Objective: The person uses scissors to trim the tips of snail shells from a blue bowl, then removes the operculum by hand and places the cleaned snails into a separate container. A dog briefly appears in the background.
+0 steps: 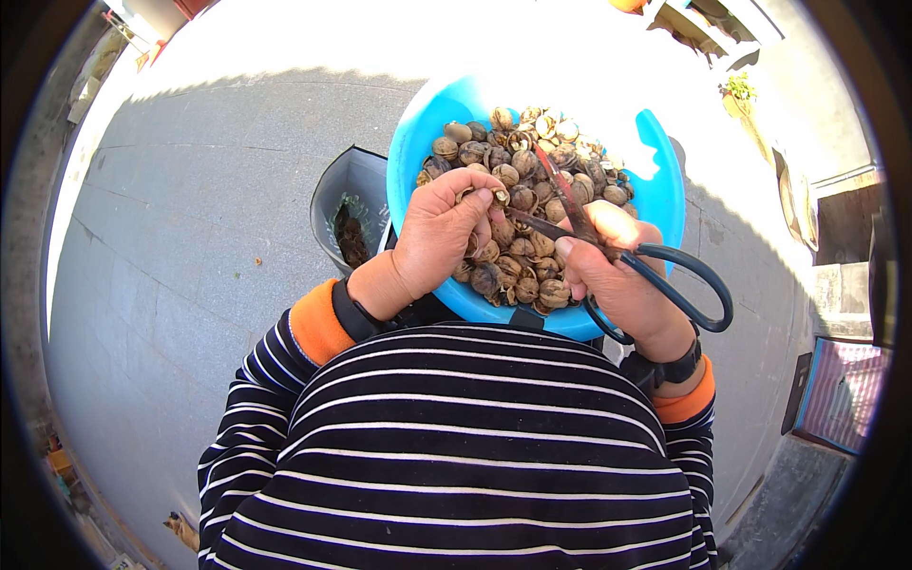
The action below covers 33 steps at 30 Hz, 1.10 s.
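A wide blue plastic basin [666, 164] full of walnuts [524, 164] stands before me. Over its near left part, my left hand [447, 224] pinches a cracked walnut [500, 199] between thumb and fingers; a pale patch shows at its broken end. My right hand [616, 263] grips a pair of scissors [570, 206] around the pivot, with the dark handle loops sticking out beyond the hand. Its blades are spread and look reddish brown. One blade tip points at the walnut in my left hand, close to it; whether they touch I cannot tell.
Left of the basin stands an open grey bag or bin [349, 167] with dark bits at its bottom. Grey paving [178, 235] surrounds me, brightly sunlit farther off. A potted plant [741, 87] is at the far right, and an animal's paw [183, 531] shows at lower left.
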Tool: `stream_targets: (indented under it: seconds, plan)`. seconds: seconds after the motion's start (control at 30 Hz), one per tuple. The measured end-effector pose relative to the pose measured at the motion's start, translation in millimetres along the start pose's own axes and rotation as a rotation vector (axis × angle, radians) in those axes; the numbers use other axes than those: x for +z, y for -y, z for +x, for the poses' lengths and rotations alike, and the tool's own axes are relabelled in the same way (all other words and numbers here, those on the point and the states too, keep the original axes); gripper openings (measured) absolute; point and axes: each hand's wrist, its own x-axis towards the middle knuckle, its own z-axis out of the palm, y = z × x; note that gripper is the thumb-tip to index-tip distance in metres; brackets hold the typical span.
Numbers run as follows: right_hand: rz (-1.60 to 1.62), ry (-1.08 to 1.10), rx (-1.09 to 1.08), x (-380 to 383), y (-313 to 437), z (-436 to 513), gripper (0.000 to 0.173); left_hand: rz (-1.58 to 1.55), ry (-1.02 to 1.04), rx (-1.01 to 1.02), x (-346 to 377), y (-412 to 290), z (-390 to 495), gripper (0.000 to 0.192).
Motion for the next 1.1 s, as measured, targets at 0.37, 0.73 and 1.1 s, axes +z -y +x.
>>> stream_targets:
  seconds: [0.37, 0.73, 1.1]
  plan:
    - [-0.014, -0.029, 0.015, 1.5, 0.1, 1.4, 0.006, 0.062, -0.014, 0.002, 2.0, 0.1, -0.4, 0.016]
    - [0.214, -0.038, 0.104, 13.2, -12.1, 8.7, 0.005, 0.042, -0.080, 0.028, 1.8, 6.3, -2.9, 0.013]
    - [0.424, 0.012, -0.019, 21.6, -36.5, 24.8, 0.007, -0.237, -0.120, -0.045, -7.7, 9.5, 5.3, 0.013]
